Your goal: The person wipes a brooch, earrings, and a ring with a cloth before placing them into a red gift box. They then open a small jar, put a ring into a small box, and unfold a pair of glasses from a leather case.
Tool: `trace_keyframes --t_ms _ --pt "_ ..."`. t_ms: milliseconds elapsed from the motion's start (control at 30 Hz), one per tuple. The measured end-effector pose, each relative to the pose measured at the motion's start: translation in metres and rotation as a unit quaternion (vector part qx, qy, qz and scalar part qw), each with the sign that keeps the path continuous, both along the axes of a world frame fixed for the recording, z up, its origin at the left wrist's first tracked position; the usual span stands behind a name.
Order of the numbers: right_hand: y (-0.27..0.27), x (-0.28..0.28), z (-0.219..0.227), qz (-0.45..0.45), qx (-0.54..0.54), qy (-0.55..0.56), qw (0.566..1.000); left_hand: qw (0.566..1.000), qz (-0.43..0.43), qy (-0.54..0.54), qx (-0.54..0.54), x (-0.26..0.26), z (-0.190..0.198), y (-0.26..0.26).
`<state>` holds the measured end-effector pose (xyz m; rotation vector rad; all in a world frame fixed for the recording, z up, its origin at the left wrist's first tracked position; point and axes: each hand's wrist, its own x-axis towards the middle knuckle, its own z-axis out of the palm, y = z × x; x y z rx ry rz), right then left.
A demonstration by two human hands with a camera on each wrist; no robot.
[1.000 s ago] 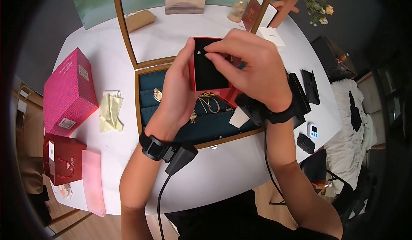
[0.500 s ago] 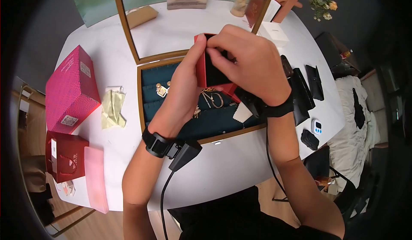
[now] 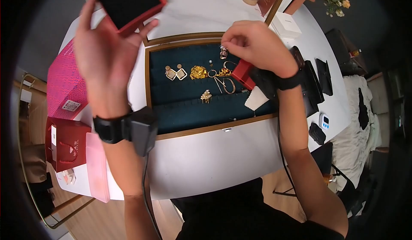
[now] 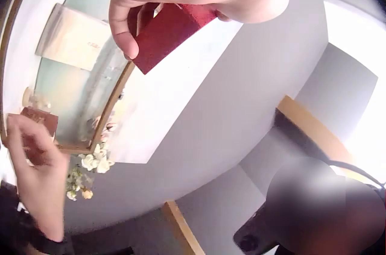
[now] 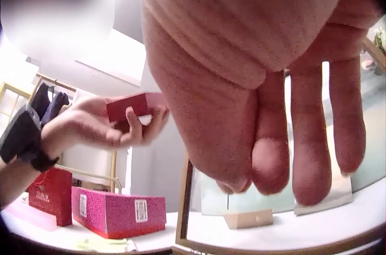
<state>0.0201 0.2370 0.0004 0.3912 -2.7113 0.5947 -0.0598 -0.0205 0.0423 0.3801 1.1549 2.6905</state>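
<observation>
My left hand (image 3: 105,59) holds up a small red jewellery box (image 3: 143,18), fingers along its sides, over the far left of the table. Its black insert faces up with nothing visible on it. My right hand (image 3: 262,47) has thumb and forefinger pinched together above the jewellery case (image 3: 180,120). A thin pin (image 5: 228,202) shows below these fingertips; the rest of the stud earring is hidden. Just under them lies a sparkling piece of jewellery (image 3: 223,53). Gold square earrings (image 3: 176,74) and a bulky gold ornament (image 3: 198,72) lie on the teal lining.
A red box part (image 3: 243,74) sits at the case's right, beside a pale scalloped cloth (image 3: 256,99). The case's glass lid stands raised behind. At left are a pink box (image 3: 66,85), red gift bag (image 3: 66,147) and pink pouch (image 3: 98,167); black pouches (image 3: 325,77) lie right.
The stud earring has left the black insert. My left hand has swung the box up and left, away from the right hand, uncovering the jewellery in the case. The right hand stays above the case.
</observation>
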Motion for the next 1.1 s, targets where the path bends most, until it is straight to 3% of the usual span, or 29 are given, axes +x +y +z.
trace_keyframes --t_ms 167,267,300,367,400,500,633,833,967,1033,1100 --pt "-0.003 -0.014 -0.032 -0.034 0.024 -0.11 0.993 0.995 -0.017 0.096 0.014 -0.015 0.0 -0.038" --pt "-0.007 -0.017 -0.037 -0.052 0.093 -0.155 0.982 0.983 -0.139 0.114 0.043 -0.022 0.001 -0.048" --pt "-0.008 -0.017 -0.039 -0.057 0.102 -0.159 0.98 0.983 -0.139 0.113 0.043 -0.021 0.001 -0.047" --pt "-0.01 -0.018 -0.042 -0.061 0.113 -0.163 0.978 0.991 -0.081 0.109 0.014 -0.014 0.002 -0.036" --pt "-0.009 -0.018 -0.042 -0.06 0.118 -0.165 0.977 0.994 0.086 0.062 0.014 0.031 0.023 0.006" --pt "-0.012 -0.017 -0.04 -0.068 0.127 -0.17 0.975 0.996 0.036 0.079 0.013 0.03 0.018 0.004" --pt "-0.013 -0.018 -0.043 -0.074 0.137 -0.171 0.973 0.994 0.029 0.105 0.021 0.015 0.002 0.005" --pt "-0.012 -0.018 -0.045 -0.071 0.133 -0.161 0.975 0.997 -0.004 0.08 0.017 0.021 0.012 0.006" --pt "0.013 -0.012 -0.026 -0.029 0.086 -0.047 0.995 0.991 0.073 0.113 -0.017 0.019 0.006 0.009" --pt "0.027 0.0 0.001 -0.059 0.045 -0.019 0.997 0.989 -0.129 0.068 0.032 -0.004 0.0 -0.014" --pt "0.041 0.013 0.017 -0.103 0.04 -0.011 0.994 0.993 -0.098 0.055 0.029 0.0 -0.001 -0.006"
